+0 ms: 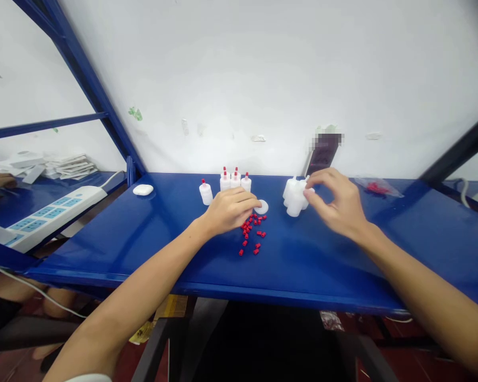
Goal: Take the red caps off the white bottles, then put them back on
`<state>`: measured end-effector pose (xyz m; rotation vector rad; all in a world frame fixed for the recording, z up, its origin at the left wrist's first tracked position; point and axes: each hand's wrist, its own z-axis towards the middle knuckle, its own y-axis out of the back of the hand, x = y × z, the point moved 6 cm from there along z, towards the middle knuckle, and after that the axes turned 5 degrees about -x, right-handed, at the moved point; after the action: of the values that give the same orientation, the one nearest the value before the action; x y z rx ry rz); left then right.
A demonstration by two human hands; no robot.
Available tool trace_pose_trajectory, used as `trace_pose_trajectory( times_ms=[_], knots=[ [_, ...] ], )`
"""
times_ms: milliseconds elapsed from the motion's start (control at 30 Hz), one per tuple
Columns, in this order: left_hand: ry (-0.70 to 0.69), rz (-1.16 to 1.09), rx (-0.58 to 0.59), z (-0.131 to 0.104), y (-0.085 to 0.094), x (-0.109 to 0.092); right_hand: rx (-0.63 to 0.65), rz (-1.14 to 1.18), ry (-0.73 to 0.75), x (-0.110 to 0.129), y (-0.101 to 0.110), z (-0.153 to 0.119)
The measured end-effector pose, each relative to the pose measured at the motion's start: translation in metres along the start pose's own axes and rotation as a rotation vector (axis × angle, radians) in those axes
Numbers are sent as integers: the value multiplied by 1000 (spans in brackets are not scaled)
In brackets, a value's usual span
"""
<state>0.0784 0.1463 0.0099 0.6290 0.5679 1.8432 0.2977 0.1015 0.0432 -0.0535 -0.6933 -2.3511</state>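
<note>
Bare forearms [151,281] reach in from both lower corners over the blue table [314,265]. The right hand [336,204] is the nearer one to the group of uncapped white squeeze bottles [293,202]; they stand directly to its left, close together and upright, so their long axes run vertically, with thin nozzles upward. Its thumb and forefinger nearly meet at the right edge of the group, beside a nozzle, coming at it from the side rather than from above; whether they grip anything, I cannot tell.

The left hand [231,209] is palm down, fingers bent and drawn together, above the far end of the loose red caps [246,228]. Its fingertips point right, toward the uncapped group, and meet the edge of a round white piece [263,207]. I cannot tell whether that is a separate disc or a bottle's base, nor whether the fingers hold it. The caps spread from under this hand toward the table's front edge, between the two forearms.

Just beyond the left hand, red-capped bottles [246,183] stand upright in a cluster, and a single capped bottle [206,194] stands apart to their left.
</note>
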Motion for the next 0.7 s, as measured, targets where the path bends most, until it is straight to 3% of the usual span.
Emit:
trace_pose_trajectory(
  times_ms=[200,367,467,700],
  knots=[
    [-66,-85,-123,6,5,-20,236,277,-1,31,-33,-17],
    [-59,-96,-130,5,0,-23,377,443,-112,34,-60,-34],
    [-2,-51,-27,4,-8,-19,415,526,-211,30,-66,-40],
    [108,23,384,2,-39,-20,470,752,-355,32,-70,-42]
  ],
)
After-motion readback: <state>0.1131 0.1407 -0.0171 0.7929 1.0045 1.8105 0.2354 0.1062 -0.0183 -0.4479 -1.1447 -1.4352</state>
